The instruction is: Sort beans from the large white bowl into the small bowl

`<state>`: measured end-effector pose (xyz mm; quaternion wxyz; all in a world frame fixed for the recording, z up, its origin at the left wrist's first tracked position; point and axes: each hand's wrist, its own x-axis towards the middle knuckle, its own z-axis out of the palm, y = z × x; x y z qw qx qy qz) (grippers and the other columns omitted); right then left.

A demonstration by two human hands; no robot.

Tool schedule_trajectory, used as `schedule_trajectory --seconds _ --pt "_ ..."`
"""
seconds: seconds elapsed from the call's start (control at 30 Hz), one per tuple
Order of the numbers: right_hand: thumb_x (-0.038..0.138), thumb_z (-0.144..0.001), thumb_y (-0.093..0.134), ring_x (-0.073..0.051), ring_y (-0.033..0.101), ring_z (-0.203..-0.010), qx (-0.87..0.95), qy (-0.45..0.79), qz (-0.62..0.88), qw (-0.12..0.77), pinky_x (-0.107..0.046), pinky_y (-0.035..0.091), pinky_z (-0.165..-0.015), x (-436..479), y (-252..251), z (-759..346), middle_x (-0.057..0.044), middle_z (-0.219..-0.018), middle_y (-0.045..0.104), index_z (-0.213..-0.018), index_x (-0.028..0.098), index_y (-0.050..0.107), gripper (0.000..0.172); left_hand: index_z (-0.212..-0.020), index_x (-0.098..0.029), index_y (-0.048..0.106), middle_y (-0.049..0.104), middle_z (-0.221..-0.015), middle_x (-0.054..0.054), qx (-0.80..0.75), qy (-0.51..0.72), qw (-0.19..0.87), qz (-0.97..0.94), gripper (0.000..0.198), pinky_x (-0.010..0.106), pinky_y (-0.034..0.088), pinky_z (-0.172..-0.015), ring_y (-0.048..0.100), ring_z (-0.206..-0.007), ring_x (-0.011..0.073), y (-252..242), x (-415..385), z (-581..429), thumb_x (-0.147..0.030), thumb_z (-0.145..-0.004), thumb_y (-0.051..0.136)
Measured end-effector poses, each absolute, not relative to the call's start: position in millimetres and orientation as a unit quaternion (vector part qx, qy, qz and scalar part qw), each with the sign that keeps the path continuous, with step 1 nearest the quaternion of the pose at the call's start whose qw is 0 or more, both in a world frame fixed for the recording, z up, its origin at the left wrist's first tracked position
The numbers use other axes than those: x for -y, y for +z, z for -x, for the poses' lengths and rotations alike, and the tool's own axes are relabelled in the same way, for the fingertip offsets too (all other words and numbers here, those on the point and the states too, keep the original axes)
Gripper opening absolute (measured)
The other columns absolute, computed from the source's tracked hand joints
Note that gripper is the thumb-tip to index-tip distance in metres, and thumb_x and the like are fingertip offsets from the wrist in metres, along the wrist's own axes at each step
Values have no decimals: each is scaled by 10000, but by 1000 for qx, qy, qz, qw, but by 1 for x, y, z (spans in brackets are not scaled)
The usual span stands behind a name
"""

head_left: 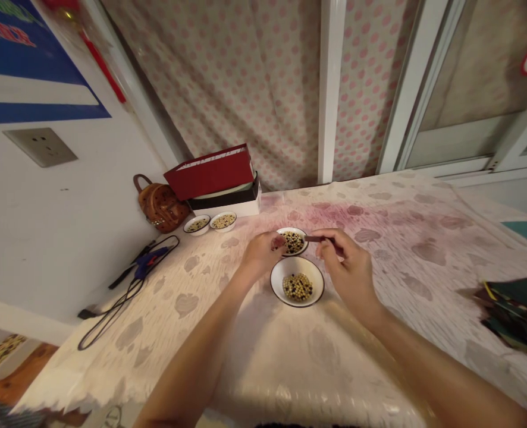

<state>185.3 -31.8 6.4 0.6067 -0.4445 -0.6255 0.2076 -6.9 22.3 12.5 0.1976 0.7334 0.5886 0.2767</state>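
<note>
Two white bowls with dark rims stand on the cloth-covered table between my hands. The far bowl (292, 229) holds mixed dark and pale beans, and the near bowl (297, 267) holds a smaller heap of similar beans. My right hand (344, 267) grips a thin dark tool (313, 239), perhaps tweezers, with its tip over the far bowl. My left hand (259, 254) hovers curled at that bowl's left side. Whether its fingers hold anything is hidden.
Behind the bowls, two small white bowls of beans (203, 219) stand beside a red box on a black-and-white box (209, 172). A brown bag (160, 205) and a blue glue gun with its cord (150, 261) lie at left. Dark fabric (517, 315) lies at right.
</note>
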Motion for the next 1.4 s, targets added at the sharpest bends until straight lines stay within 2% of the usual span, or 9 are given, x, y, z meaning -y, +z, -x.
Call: schedule_trajectory --seconds 0.17,0.33,0.57,0.63,0.77,0.87,1.0,1.4 --pt "265 -975 505 -137 604 -681 633 200 437 607 -291 470 -659 32 7 -185 -22 -866 727 -1041 218 721 231 -938 -209 781 785 -976 83 -624 133 125 -760 163 325 472 -754 691 -881 249 18 -45 2 -312 -824 729" --pt "262 -975 499 -133 598 -674 635 199 441 603 -286 462 -640 31 7 -185 -21 -862 729 -1048 214 722 240 -918 -193 791 785 -948 94 -622 101 126 -767 135 329 474 -779 695 -875 254 18 -56 -11 -223 -796 740" --pt "265 -977 493 -134 605 -662 633 200 447 600 -286 467 -641 32 8 -185 -20 -853 729 -1053 221 721 244 -853 -184 746 750 -857 72 -589 226 173 -757 90 340 481 -777 663 -803 222 5 -56 -7 -144 -775 724" --pt "268 -977 496 -138 614 -667 631 202 449 600 -287 469 -638 32 8 -185 -22 -859 731 -1056 221 720 242 -867 -177 721 737 -857 58 -556 306 251 -731 111 324 489 -772 657 -790 195 3 -50 -6 -124 -770 722" --pt "257 -971 501 -144 631 -673 630 207 444 602 -293 489 -658 32 6 -184 -19 -852 731 -1056 221 716 234 -955 -159 697 731 -912 47 -425 445 491 -616 198 302 514 -831 670 -830 151 5 -22 -6 -184 -774 774" --pt "247 -969 506 -151 641 -684 638 206 431 605 -300 505 -685 33 4 -181 -8 -828 728 -1046 228 714 223 -1020 -158 710 727 -921 40 -369 487 567 -553 303 295 514 -860 671 -857 137 8 0 -7 -240 -754 832" --pt "232 -966 506 -153 644 -675 653 201 425 594 -303 502 -685 34 2 -180 1 -805 725 -1042 234 716 224 -1025 -168 715 720 -912 28 -346 505 586 -530 332 298 511 -872 663 -852 126 10 13 -9 -268 -747 866" --pt "241 -970 500 -168 687 -706 679 205 429 559 -299 503 -651 38 6 -179 -13 -841 754 -1057 239 722 239 -1042 -177 689 707 -899 29 -344 518 540 -568 312 317 498 -863 651 -845 142 13 18 -11 -276 -784 833"
